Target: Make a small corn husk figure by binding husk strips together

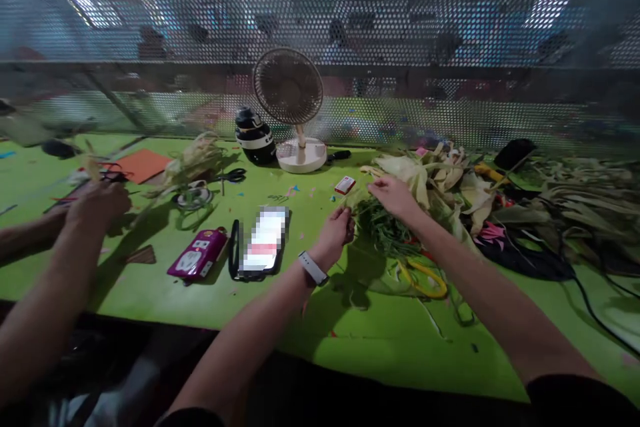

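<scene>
Two bare hands over a green table (373, 342), a pale husk strip (357, 198) between them, just above a heap of green strands (387, 234). Left hand (334, 237): fingers curled in, seemingly closed on the near end; a pale watch band (313, 268) circles the wrist. Right hand (395, 195): thumb and forefinger pinched narrow at the far end. I take the two-ended grip as a way of managing something thin and limp; tautness I cannot judge from where I stand.

Dry husks (405, 170) heaped beyond and to the right of the right hand, likely put there for a short reach. Yellow loop-handled tool (430, 294) lies under the right forearm, beside the strands; handy for either hand, I'd say.

Lit phone (267, 240) left of the left hand, face up, presumably for glancing at. Purple case (199, 254) next to it. Fan (289, 86) at the back, beside a dark bottle (255, 142), both out of the hands' way. Small red-and-white box (345, 184) just beyond the left hand. Further left, a co-worker's hand (103, 204); its grip I cannot make out.
</scene>
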`<state>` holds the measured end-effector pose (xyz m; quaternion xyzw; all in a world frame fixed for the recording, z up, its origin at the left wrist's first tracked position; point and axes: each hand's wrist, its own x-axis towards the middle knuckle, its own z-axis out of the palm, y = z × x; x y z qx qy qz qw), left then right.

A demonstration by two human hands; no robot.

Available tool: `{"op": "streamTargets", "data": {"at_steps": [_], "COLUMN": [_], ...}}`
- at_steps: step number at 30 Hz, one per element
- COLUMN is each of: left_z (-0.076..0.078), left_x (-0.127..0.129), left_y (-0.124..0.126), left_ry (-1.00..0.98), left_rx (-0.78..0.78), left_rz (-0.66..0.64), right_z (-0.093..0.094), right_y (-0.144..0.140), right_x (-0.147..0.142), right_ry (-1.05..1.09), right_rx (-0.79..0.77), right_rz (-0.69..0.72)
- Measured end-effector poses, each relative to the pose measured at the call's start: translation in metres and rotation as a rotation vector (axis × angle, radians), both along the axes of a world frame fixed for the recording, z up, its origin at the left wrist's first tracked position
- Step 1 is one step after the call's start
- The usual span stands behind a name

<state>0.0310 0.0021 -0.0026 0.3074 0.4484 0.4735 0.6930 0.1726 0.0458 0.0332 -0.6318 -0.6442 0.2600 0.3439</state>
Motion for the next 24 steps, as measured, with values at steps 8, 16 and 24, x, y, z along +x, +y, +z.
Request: {"op": "streamTargets", "data": {"at_steps": [8, 16, 24], "left_z": [-0.007, -0.014, 0.0], "left_x": [-0.004, -0.002, -0.027], "left_y": [-0.013, -0.021, -0.016], "left_ry": [-0.027, 0.067, -0.17], "left_rx": [0.237, 0.291, 0.018], "left_rz": [-0.052, -0.121, -0.454], "right_z": [-0.016, -0.027, -0.028], "right_y": [-0.048, -0.045, -0.044], "right_x": [-0.002, -0.016, -0.01], "right_ry": [0.587, 0.911, 0.906], "right_rx": [-0.498, -0.418, -0.372], "right_rz": [0.254, 0.138, 0.064]}}
